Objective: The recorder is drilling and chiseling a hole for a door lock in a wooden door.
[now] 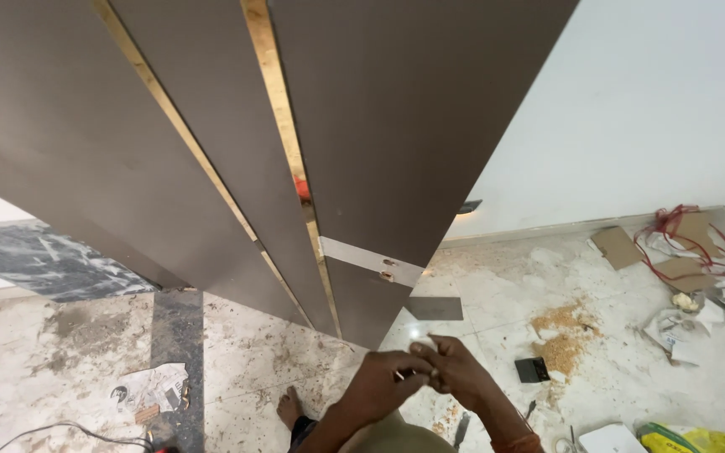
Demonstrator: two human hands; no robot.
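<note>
White scrap [424, 342] is pinched between both hands near the bottom edge, poking out just above the fingertips. Left hand [383, 379] and right hand [461, 373] are closed on it together, below the brown door [396, 126].

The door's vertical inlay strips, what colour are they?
Gold-brass strips set in the dark brown door, best seen in the head view.

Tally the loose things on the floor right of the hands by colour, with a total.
Brown cardboard pieces: 3
Red cord tangle: 1
Black flat block: 1
Yellow packet: 1
Tan sawdust pile: 1
Total: 7
</note>
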